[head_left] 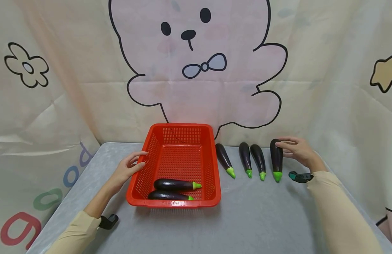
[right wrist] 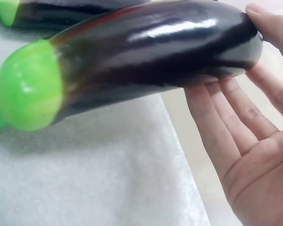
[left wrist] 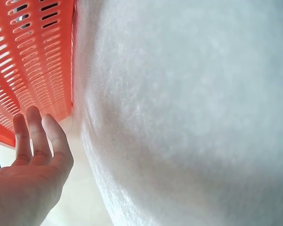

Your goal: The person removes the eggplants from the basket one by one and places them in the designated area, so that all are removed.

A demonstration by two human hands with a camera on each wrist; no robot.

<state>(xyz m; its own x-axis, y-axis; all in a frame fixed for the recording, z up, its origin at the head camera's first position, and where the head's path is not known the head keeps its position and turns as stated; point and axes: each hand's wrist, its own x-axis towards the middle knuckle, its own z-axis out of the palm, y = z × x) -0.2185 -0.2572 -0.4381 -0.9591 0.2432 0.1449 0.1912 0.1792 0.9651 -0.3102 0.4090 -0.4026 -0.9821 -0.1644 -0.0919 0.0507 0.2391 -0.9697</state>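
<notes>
At the right end of a row, my right hand (head_left: 299, 151) pinches the blunt end of a dark purple eggplant (head_left: 276, 160) with a bright green cap. In the right wrist view, the thumb lies over that eggplant (right wrist: 155, 49) and the fingers reach beneath it. Relaxed fingers of my left hand (head_left: 127, 168) are at the left rim of the red plastic basket (head_left: 216, 169). Against the basket's slotted side wall (left wrist: 37, 61), the left wrist view cannot settle whether they touch. Inside lie two eggplants, a front one (head_left: 168, 195) and another (head_left: 173, 184) behind it.
Right of the basket, an eggplant (head_left: 223, 155) lies slanted, with two more, one (head_left: 245, 155) beside another (head_left: 258, 157), farther right. All rest on a grey cloth-covered table (head_left: 247, 218). A printed curtain (head_left: 196, 95) hangs behind the table's back edge.
</notes>
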